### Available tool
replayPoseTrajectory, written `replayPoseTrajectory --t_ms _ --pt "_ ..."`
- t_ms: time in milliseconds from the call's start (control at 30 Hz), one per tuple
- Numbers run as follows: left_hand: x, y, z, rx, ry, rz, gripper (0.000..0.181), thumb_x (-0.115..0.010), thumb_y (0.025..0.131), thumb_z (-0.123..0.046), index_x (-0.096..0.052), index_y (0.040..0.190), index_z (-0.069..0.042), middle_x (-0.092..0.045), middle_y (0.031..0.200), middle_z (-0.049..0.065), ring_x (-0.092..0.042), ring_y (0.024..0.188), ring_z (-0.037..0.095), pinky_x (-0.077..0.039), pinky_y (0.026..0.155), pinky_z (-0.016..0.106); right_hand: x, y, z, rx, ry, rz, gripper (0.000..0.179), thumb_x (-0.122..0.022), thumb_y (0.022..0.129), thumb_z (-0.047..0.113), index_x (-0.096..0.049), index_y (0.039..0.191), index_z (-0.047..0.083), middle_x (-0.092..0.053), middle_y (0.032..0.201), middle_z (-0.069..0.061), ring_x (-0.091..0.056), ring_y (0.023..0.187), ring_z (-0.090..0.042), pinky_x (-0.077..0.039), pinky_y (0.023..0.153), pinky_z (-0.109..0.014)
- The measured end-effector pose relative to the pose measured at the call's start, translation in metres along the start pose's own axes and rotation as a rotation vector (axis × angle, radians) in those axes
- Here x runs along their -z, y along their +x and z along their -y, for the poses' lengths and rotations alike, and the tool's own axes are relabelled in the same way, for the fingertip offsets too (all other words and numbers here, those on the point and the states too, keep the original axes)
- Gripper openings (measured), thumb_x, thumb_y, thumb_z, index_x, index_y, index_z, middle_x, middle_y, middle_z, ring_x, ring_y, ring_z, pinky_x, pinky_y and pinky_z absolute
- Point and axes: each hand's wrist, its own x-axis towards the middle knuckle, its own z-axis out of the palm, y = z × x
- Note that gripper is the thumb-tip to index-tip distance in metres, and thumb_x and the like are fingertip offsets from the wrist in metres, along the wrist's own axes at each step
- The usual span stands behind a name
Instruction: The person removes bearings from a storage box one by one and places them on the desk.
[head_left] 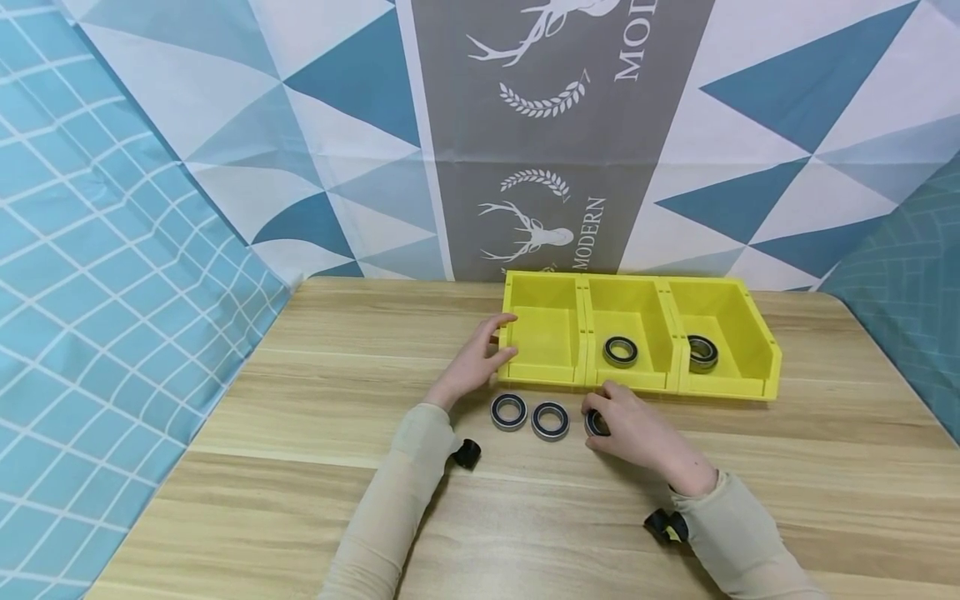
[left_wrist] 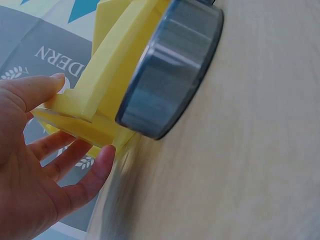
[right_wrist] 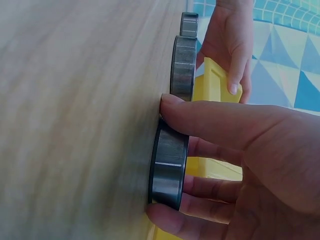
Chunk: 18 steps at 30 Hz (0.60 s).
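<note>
Left hand [head_left: 476,362] is gripping the left bin [head_left: 543,321], right hand [head_left: 637,429] a ring [right_wrist: 169,165]; at its nine o'clock two loose rings [head_left: 496,412] are remaining. Middle bin [head_left: 628,300], one o'clock, and right bin [head_left: 708,304] are already holding rings [head_left: 608,352].

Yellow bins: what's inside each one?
The middle bin holds one dark-faced ring; the right bin holds at least one ring, its left edge hidden by the divider. The left bin shows only its yellow interior.

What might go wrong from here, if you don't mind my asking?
The held bearing could slip, since the right hand seems to grip only its edge. Moving it sideways could nudge the neighbouring bearing. A tug from the left hand could shift the left bin, which it touches.
</note>
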Motion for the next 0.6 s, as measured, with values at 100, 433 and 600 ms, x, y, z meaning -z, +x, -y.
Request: replayPoseTrajectory --t_ms 100,433,600 --pt "0.0003 0.0000 -0.0001 -0.004 0.000 0.000 0.056 -0.058 0.105 -0.017 -0.037 0.157 -0.014 -0.030 0.166 0.016 -0.048 0.136 0.043 -0.045 0.111 0.057 0.0006 0.0000 0.0007 0.004 -0.002 0.003 0.032 -0.087 0.082 0.018 -0.068 0.106 0.008 -0.056 0.099 -0.008 -0.055 0.086 -0.019 -0.053 0.074 -0.040" --pt "-0.0002 0.0000 0.0011 0.003 0.000 -0.001 0.056 -0.058 0.105 -0.018 -0.037 0.157 -0.015 -0.031 0.165 0.016 -0.048 0.135 0.042 -0.045 0.111 0.057 -0.0002 0.0005 -0.0009 0.006 0.004 0.014 0.035 -0.086 0.082 0.019 -0.069 0.110 0.006 -0.056 0.100 -0.008 -0.056 0.090 -0.022 -0.054 0.080 -0.044" --pt "0.0001 0.0001 0.0009 0.001 -0.002 -0.002 0.056 -0.058 0.105 -0.018 -0.037 0.157 -0.015 -0.031 0.165 0.015 -0.048 0.136 0.042 -0.045 0.111 0.057 0.0038 0.0014 0.0002 -0.008 0.018 0.034 0.037 -0.085 0.083 0.022 -0.069 0.113 0.006 -0.059 0.105 -0.011 -0.059 0.093 -0.024 -0.056 0.082 -0.047"
